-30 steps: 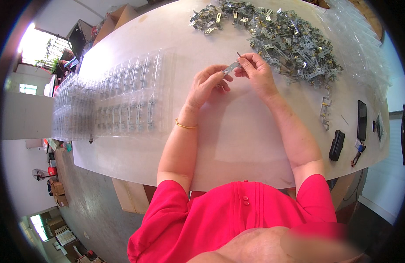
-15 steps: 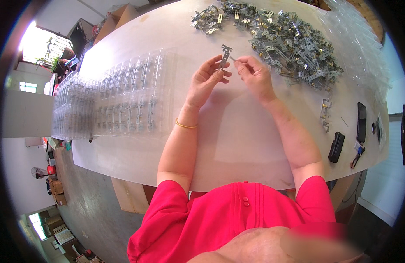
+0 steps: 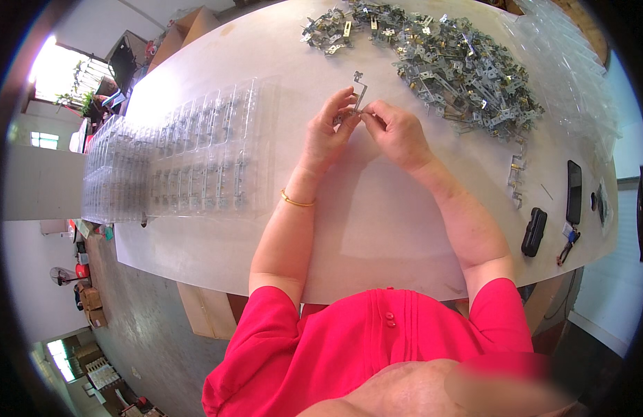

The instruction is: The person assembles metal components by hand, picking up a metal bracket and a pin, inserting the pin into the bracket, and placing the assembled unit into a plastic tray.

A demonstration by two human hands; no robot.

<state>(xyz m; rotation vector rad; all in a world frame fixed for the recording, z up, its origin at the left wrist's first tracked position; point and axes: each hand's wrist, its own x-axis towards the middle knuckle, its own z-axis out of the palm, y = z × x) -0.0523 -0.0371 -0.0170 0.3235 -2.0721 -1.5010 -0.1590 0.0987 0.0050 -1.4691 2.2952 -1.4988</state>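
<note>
A small metal bracket (image 3: 362, 90) stands up from the fingers of my left hand (image 3: 328, 132), which pinch its lower end. My right hand (image 3: 399, 133) is closed in a pinch right against that lower end, its fingertips meeting those of my left hand. Whatever lies between the right fingertips is hidden. Beyond my hands, to the right, a large heap of similar metal brackets (image 3: 467, 76) covers the table. To the left stand stacked clear plastic trays (image 3: 255, 149) with rows of brackets in their compartments.
Clear plastic trays (image 3: 565, 76) lie at the far right edge of the white table (image 3: 398, 236). Linked brackets (image 3: 516, 181), a black case (image 3: 534, 233), a phone (image 3: 574, 192) and keys (image 3: 569, 245) lie on the right. A thin pin (image 3: 547, 191) lies near the phone.
My right hand has moved left and down to meet my left fingertips. The thin piece it held is now hidden. The bracket has turned edge-on in my left hand.
</note>
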